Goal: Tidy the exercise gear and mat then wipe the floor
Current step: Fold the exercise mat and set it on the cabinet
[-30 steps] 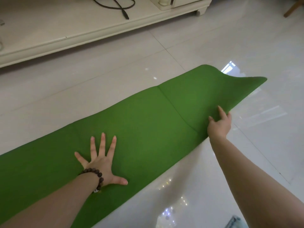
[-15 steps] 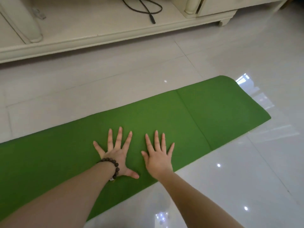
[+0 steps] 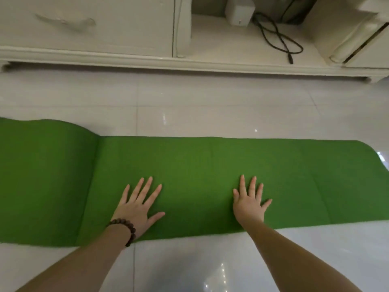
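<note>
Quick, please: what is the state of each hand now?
Left hand: open, flat on the green mat.
Right hand: open, flat on the mat.

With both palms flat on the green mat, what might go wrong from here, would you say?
1. The floor looks glossy, so the mat may slide under the left hand and right hand.
2. The mat's left end is humped, so a fold or roll may turn out crooked.

Glossy pale tile floor point(image 3: 210, 106) reflecting light spots; cream cabinet point(image 3: 88, 28) sitting along far edge, black cable point(image 3: 277, 39) trailing on its open shelf.
</note>
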`<state>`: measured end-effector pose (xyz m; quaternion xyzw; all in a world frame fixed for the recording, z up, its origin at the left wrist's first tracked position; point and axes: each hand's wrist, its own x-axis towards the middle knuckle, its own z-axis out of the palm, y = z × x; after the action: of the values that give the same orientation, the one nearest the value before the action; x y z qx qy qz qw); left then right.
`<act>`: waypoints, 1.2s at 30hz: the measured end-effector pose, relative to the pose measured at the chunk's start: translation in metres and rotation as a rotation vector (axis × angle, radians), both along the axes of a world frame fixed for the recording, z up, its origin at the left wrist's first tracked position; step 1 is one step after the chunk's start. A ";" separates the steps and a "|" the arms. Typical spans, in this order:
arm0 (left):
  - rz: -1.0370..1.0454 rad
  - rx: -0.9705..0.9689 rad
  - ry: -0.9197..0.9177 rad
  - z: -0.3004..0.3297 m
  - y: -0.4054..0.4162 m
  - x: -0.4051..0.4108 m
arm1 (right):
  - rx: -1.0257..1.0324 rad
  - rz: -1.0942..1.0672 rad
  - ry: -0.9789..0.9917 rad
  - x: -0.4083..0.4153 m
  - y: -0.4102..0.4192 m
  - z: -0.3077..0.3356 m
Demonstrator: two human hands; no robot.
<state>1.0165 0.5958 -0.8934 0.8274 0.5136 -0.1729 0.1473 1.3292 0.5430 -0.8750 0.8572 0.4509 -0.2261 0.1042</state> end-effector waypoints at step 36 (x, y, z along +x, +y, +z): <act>0.332 -0.011 0.240 0.053 -0.037 -0.299 | -0.478 0.829 0.056 -0.321 0.049 0.030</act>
<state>0.7176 0.5588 -0.8399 0.7041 0.6558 -0.2466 0.1160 1.0086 0.5917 -0.8448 0.5507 0.6928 -0.2857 0.3676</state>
